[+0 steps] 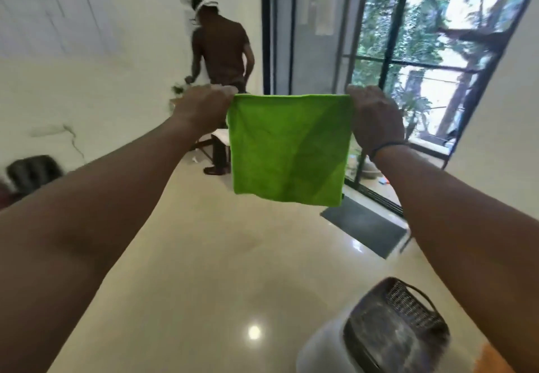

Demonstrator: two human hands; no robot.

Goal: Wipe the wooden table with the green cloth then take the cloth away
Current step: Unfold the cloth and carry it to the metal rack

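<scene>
- The left hand is pinching the top left corner of the green cloth.
- The right hand is pinching the other top corner.
- The cloth is hanging flat in the air above the shiny floor.

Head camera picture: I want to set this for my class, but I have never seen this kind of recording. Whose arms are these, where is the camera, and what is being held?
No machine is here. One wide-angle camera sits on a person's head, looking forward and down, so the two arms reaching out are that person's own. The left hand and the right hand each pinch a top corner of the green cloth, which hangs spread out in the air above a shiny pale floor. No wooden table is clearly seen. Further off, another person stands by the wall, back turned. A large window is on the right, a dark mat below it, and a blurred basket lies near the bottom edge.
</scene>
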